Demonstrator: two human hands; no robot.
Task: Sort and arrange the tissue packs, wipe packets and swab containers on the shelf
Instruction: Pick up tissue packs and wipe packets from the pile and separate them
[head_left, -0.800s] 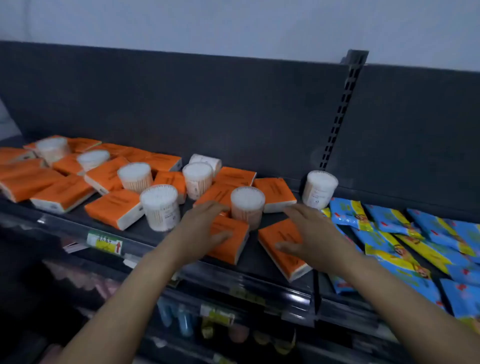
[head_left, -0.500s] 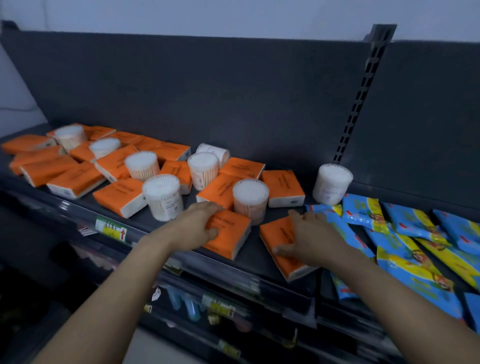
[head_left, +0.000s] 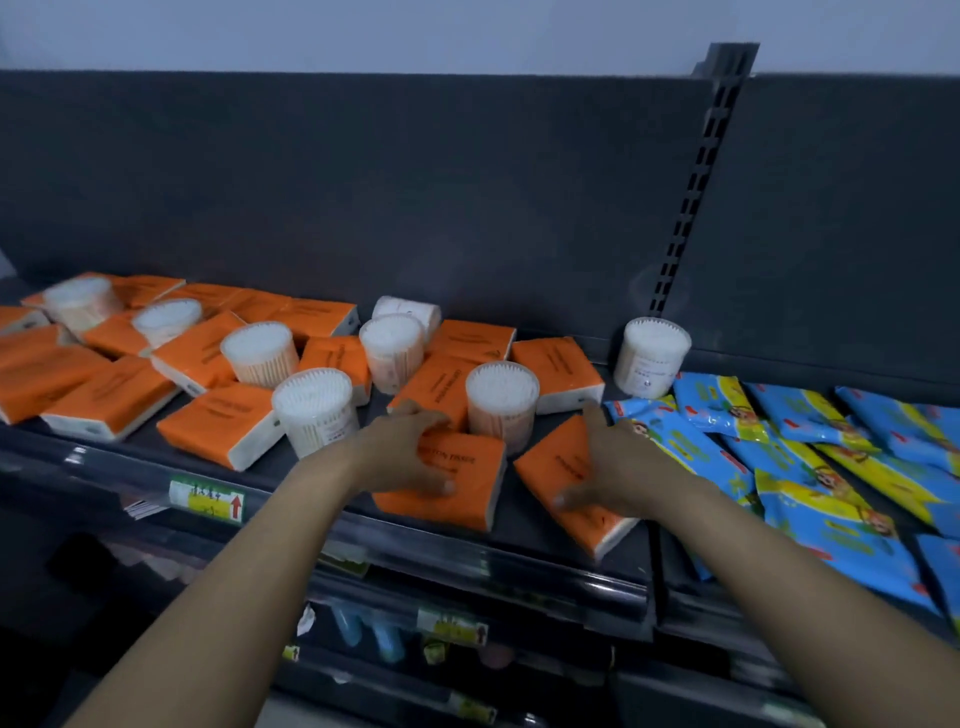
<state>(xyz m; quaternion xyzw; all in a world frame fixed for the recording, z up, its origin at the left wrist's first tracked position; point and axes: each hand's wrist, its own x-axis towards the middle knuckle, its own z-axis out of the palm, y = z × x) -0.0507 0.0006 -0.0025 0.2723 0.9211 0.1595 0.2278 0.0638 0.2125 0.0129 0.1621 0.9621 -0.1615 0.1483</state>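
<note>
Everything was placed relative to the swab container (head_left: 502, 405) standing between the two hands near the shelf front. Far to its left, orange tissue packs (head_left: 111, 400) lay scattered at odd angles across the shelf (head_left: 566, 551), with further swab containers (head_left: 316, 410) standing among and upon them.

Just in front and to the left of that container, the left hand (head_left: 410, 449) was laid flat on a tissue pack (head_left: 452, 486), fingers spread over its top and thumb at its near side; it was pressed on the pack rather than clamped round it. Just to the right of the container, the right hand (head_left: 613, 467) was spread over a second, skewed tissue pack (head_left: 558, 480), fingers splayed, likewise resting and not closed. Farther right, blue and yellow wipe packets (head_left: 810, 467) were overlapped in a loose heap, and one more swab container (head_left: 652, 356) stood behind them by the back panel.

The step in hand was judged to be the gathering of the two front packs. It would be done well if each pack were squared to the shelf edge before being lifted or slid, since the wrap looked slick and soft. The container between the hands was best kept untouched, as it seemed easily toppled. The right pack's near corner was close to the shelf lip, so it was better drawn inward.
</note>
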